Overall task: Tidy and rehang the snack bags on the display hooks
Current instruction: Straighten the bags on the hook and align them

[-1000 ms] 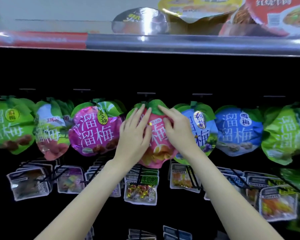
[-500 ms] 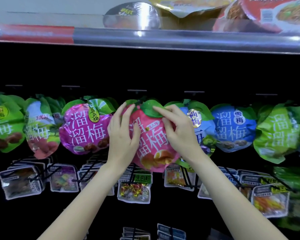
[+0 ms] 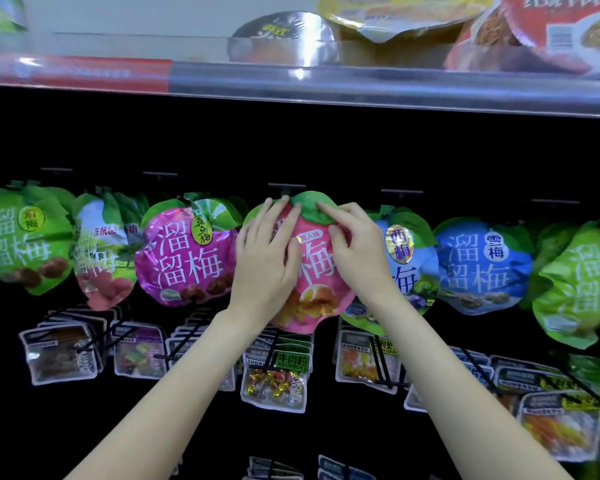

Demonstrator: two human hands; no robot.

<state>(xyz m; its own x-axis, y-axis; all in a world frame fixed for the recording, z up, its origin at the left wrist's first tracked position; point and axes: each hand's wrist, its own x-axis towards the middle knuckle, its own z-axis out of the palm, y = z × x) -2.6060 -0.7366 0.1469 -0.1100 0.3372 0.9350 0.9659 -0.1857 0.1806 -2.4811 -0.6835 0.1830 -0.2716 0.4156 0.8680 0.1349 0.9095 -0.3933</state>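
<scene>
A pink snack bag (image 3: 315, 271) with a green leaf top hangs in the middle of the upper row, under a black display hook (image 3: 286, 186). My left hand (image 3: 264, 265) lies flat on the bag's left half, fingers straight and reaching its top edge. My right hand (image 3: 357, 251) rests on the right half, index finger stretched along the green leaf and thumb pressing on the front just below it. The hole at the bag's top is hidden by my fingers.
Beside it hang a magenta bag (image 3: 184, 258) on the left and a blue bag (image 3: 409, 268) on the right, with more blue and green bags (image 3: 579, 282) further along. Small clear packs (image 3: 274, 379) hang on the lower hooks. A shelf edge (image 3: 326, 81) with noodle bowls (image 3: 561, 26) juts out above.
Both hands stayed on the pink bag. They have drawn closer together near its top, and the bag hangs straighter than a second ago.
</scene>
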